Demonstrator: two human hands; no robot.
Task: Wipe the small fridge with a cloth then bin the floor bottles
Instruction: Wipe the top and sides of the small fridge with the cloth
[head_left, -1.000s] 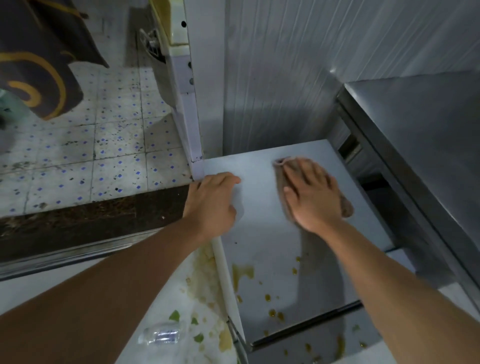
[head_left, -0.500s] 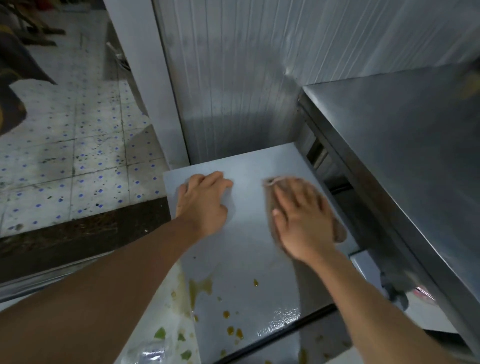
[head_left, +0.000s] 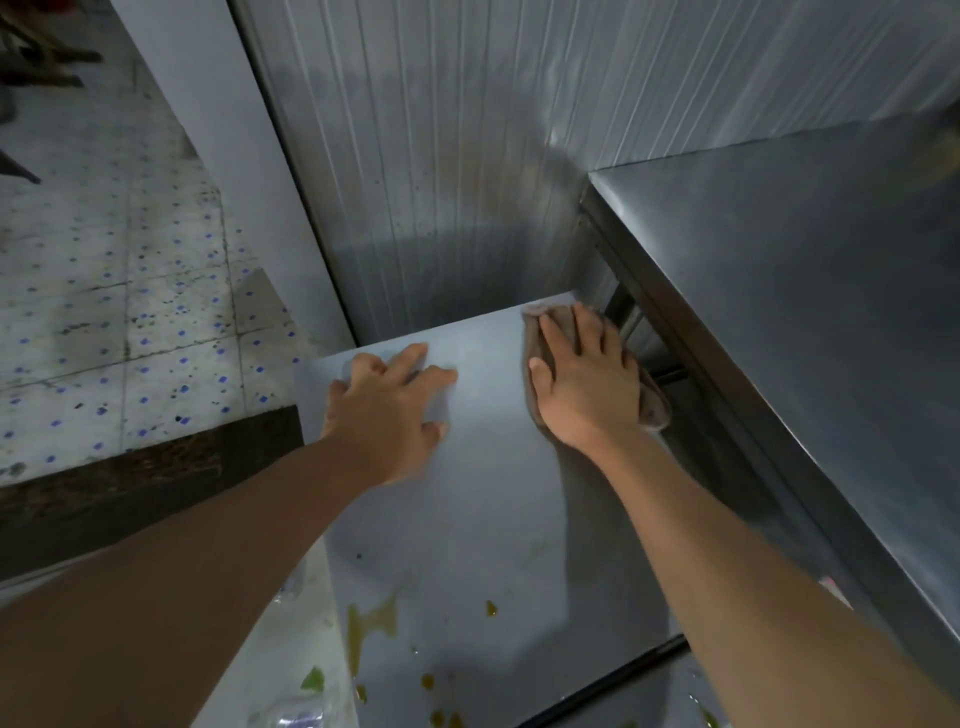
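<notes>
Now we press the cloth (head_left: 655, 410) flat under our right hand (head_left: 584, 387), fingers straight and spread on top of it, at the far right corner of the small fridge (head_left: 498, 499). The cloth looks soft, thin and floppy, brownish in colour. We think it is light and will bunch up if we push only one edge, so a flat palm in the middle is the best hold. Our left hand (head_left: 387, 410) rests open on the far left of the fridge top, fingers loose, holding nothing.

The fridge top is smooth, hard and pale grey. We think it is slippery where wet. Yellow-brown spills (head_left: 371, 621) sit on the near part, not wiped yet. A clear bottle (head_left: 296, 719) lies near the bottom edge at left; it looks light and crinkly. A shiny metal table (head_left: 810, 322) stands to the right, and a ribbed metal wall (head_left: 467, 145) is behind.
</notes>
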